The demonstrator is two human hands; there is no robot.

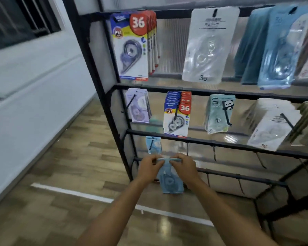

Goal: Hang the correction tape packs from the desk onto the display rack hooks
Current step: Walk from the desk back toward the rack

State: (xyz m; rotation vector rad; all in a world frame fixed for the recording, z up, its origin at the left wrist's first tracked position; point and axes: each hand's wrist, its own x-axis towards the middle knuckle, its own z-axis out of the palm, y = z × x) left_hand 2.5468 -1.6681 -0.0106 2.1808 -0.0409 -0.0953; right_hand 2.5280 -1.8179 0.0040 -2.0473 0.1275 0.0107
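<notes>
Left hand [150, 166]: fingers curled, pinching the top left corner of a light blue correction tape pack [171, 180]. Right hand [182, 166]: fingers curled, pinching the top right corner of the same pack. The pack hangs upright between both hands, in front of the lower left part of the black display rack [114, 107], with its top edge level with a low horizontal bar.

Just above the hands, a second light blue pack [154, 144] hangs on a hook at the left end of the third row. The other hooks [214, 153] in that row, to the right, carry nothing.

Second row, left to right: lilac packs [138, 107], a stack of blue, yellow and red packs marked "36" [177, 114], mint packs with a panda figure [219, 112], white packs [272, 123].

Top row: another "36" stack [132, 45], a clear white pack [210, 45], teal and pale blue packs [274, 45].

Rack stands on a wood-pattern floor [69, 174] crossed by a white line [69, 191]. A white wall [34, 77] with a dark window lies to the left.
</notes>
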